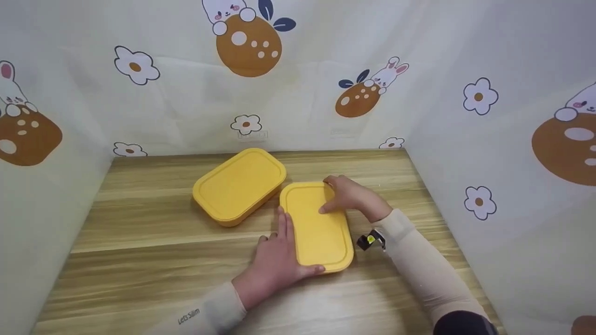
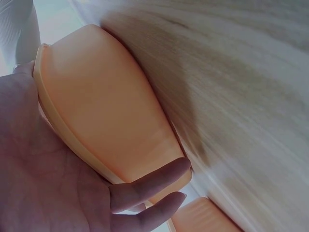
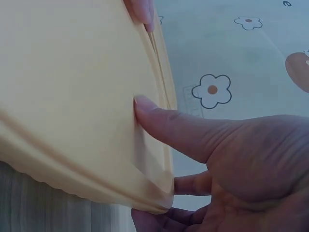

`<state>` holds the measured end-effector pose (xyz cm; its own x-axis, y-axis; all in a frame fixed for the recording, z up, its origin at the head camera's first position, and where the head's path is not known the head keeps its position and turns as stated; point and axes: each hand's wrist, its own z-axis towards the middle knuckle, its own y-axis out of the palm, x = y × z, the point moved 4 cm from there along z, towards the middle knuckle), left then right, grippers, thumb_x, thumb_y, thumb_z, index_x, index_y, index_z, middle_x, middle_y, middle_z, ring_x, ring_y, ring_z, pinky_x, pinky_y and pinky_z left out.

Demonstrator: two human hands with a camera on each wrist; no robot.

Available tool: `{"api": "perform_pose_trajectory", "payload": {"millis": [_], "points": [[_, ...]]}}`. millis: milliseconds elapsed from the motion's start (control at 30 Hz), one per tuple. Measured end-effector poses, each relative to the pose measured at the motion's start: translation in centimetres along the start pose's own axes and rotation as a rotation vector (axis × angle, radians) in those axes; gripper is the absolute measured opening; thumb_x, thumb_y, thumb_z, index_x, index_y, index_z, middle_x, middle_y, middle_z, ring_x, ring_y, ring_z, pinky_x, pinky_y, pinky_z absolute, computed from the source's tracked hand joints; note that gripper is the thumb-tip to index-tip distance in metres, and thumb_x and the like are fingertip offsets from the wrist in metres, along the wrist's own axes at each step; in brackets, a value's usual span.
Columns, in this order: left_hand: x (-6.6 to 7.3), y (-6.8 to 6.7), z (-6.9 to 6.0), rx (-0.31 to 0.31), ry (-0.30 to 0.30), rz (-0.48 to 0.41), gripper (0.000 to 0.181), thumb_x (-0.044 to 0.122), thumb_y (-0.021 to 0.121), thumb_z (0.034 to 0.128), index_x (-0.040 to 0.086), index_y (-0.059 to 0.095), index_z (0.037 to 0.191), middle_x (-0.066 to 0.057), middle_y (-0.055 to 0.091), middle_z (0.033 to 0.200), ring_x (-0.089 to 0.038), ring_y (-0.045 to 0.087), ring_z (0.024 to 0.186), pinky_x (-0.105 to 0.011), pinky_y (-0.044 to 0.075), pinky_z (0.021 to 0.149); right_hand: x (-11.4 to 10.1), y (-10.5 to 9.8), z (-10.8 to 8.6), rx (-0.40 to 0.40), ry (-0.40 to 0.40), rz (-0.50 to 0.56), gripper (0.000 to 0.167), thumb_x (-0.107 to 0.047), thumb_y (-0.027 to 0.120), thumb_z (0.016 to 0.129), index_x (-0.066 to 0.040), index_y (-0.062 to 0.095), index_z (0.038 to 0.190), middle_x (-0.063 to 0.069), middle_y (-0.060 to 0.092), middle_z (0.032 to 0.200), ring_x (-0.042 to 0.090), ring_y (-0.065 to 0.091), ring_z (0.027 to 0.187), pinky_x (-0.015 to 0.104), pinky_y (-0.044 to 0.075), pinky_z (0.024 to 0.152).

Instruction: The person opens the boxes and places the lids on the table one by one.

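Observation:
A yellow lidded box (image 1: 321, 237) stands lengthwise on the table, gripped by both hands. My left hand (image 1: 277, 260) holds its near left corner, with the fingers along the left side and the thumb across the near edge. In the left wrist view, two fingertips touch the box's smooth side wall (image 2: 106, 106). At the far right corner, my right hand (image 1: 351, 195) pinches the box, thumb on the lid (image 3: 72, 87) and other fingers at the rim. A second yellow lidded box (image 1: 240, 184) sits at an angle behind and to the left. The contents of both boxes are hidden.
The wood-grain table (image 1: 153, 260) is bounded by pale fabric walls (image 1: 307, 130) printed with rabbits and flowers at the back and both sides. A small black device (image 1: 370, 239) sits at the right wrist, beside the near box.

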<state>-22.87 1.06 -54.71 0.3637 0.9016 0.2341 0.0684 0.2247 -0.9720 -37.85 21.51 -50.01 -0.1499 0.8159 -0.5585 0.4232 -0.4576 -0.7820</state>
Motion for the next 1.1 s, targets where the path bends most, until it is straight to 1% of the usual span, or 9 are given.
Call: {"api": "perform_pose_trajectory", "payload": {"millis": [267, 367, 533, 600, 700, 833, 933, 1033, 1100], "points": [[0.0, 0.0, 0.0, -0.002, -0.001, -0.027, 0.158, 0.108, 0.05, 0.075, -0.016, 0.016, 0.169, -0.04, 0.009, 0.175, -0.044, 0.074, 0.109, -0.063, 0.055, 0.099, -1.3, 0.0, -0.4, 0.011, 0.056, -0.065, 0.096, -0.027, 0.099, 0.084, 0.007, 0.05, 0.159, 0.025, 0.063, 0.15, 0.035, 0.062, 0.131, 0.05, 0.051, 0.116], [0.0, -0.1, 0.0, -0.008, -0.006, -0.02, 0.159, 0.108, 0.05, 0.0748, -0.015, 0.016, 0.169, -0.04, 0.009, 0.175, -0.044, 0.074, 0.11, -0.063, 0.054, 0.101, -1.7, 0.1, -0.4, 0.021, 0.061, -0.076, 0.094, -0.026, 0.1, 0.083, 0.008, 0.052, 0.157, 0.024, 0.066, 0.144, 0.035, 0.063, 0.126, 0.05, 0.054, 0.112], [0.1, -0.3, 0.0, -0.004, -0.004, -0.021, 0.158, 0.106, 0.053, 0.0749, -0.016, 0.018, 0.168, -0.041, 0.011, 0.175, -0.044, 0.074, 0.109, -0.064, 0.054, 0.101, -1.6, 0.0, -0.3, 0.02, 0.053, -0.051, 0.091, -0.024, 0.101, 0.081, 0.01, 0.055, 0.153, 0.021, 0.069, 0.133, 0.032, 0.066, 0.113, 0.048, 0.059, 0.104], [0.2, -0.3, 0.0, -0.005, -0.003, -0.022, 0.158, 0.106, 0.053, 0.0747, -0.016, 0.019, 0.168, -0.04, 0.011, 0.175, -0.043, 0.074, 0.11, -0.063, 0.054, 0.101, -1.4, -0.1, 0.0, -0.002, 0.04, -0.06, 0.091, -0.025, 0.101, 0.081, 0.01, 0.055, 0.152, 0.022, 0.069, 0.133, 0.032, 0.066, 0.114, 0.048, 0.058, 0.104], [0.1, -0.2, 0.1, -0.009, -0.01, -0.029, 0.158, 0.106, 0.054, 0.0745, -0.015, 0.019, 0.168, -0.04, 0.011, 0.176, -0.042, 0.074, 0.111, -0.063, 0.054, 0.102, -1.1, -0.4, 0.6, -0.058, 0.004, -0.102, 0.095, -0.03, 0.099, 0.082, 0.007, 0.052, 0.156, 0.023, 0.066, 0.141, 0.033, 0.064, 0.123, 0.049, 0.053, 0.111], [0.0, -0.2, 0.0, -0.02, -0.019, -0.043, 0.158, 0.106, 0.055, 0.0743, -0.015, 0.018, 0.169, -0.039, 0.009, 0.176, -0.042, 0.073, 0.114, -0.063, 0.053, 0.104, -1.2, -0.5, 1.3, -0.145, -0.055, -0.128, 0.098, -0.031, 0.097, 0.085, -0.002, 0.047, 0.165, 0.023, 0.058, 0.155, 0.037, 0.056, 0.14, 0.052, 0.045, 0.121], [0.1, -0.3, 0.0, -0.023, -0.022, -0.051, 0.159, 0.106, 0.055, 0.074, -0.015, 0.016, 0.169, -0.039, 0.009, 0.176, -0.043, 0.073, 0.114, -0.063, 0.053, 0.104, -1.5, -0.6, 1.6, -0.177, -0.091, -0.158, 0.095, -0.03, 0.096, 0.086, -0.008, 0.048, 0.165, 0.02, 0.059, 0.151, 0.037, 0.057, 0.137, 0.053, 0.046, 0.119], [0.1, -0.3, -0.1, -0.023, -0.025, -0.054, 0.159, 0.106, 0.055, 0.074, -0.014, 0.015, 0.169, -0.039, 0.009, 0.176, -0.043, 0.073, 0.114, -0.063, 0.053, 0.104, -2.0, -0.7, 1.7, -0.176, -0.109, -0.218, 0.091, -0.03, 0.096, 0.086, -0.008, 0.051, 0.162, 0.017, 0.062, 0.137, 0.033, 0.06, 0.123, 0.051, 0.051, 0.112], [0.1, -0.3, -0.1, -0.025, -0.025, -0.05, 0.159, 0.107, 0.054, 0.074, -0.014, 0.015, 0.17, -0.039, 0.009, 0.176, -0.043, 0.073, 0.115, -0.063, 0.053, 0.104, -2.2, -0.6, 1.8, -0.169, -0.104, -0.25, 0.09, -0.031, 0.097, 0.085, -0.009, 0.053, 0.16, 0.014, 0.062, 0.134, 0.03, 0.06, 0.119, 0.049, 0.052, 0.11]]}}
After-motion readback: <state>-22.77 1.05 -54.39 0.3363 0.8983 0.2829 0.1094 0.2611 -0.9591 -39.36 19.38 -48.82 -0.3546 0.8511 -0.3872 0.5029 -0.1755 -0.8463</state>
